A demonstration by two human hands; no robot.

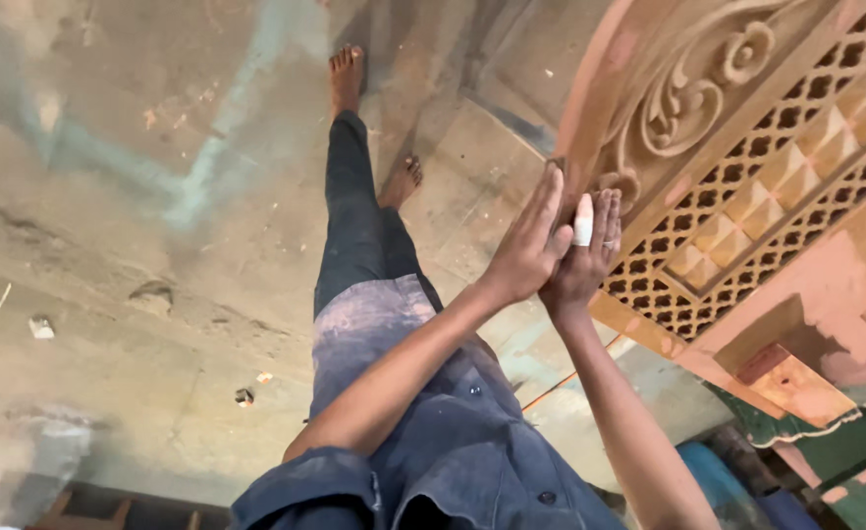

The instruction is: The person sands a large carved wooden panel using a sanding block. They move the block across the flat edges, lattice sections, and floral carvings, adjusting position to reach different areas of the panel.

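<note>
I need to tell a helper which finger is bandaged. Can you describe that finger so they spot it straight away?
Start at the large carved wooden panel with its scrollwork and lattice, filling the right side. Two hands are raised flat beside its left edge; take the right hand, the one nearer the lattice. The bandaged finger on it is wrapped in white tape, while every other finger is bare.

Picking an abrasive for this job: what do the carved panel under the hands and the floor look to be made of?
Carved panel: seemingly wood, unfinished with a pinkish coat or dust; crisp scrollwork and pierced lattice suggest carving. Floor: looks like bare concrete or stone, rough, stained, littered with chips. Left hand and right hand, one finger taped white, press flat on the panel's edge.
</note>
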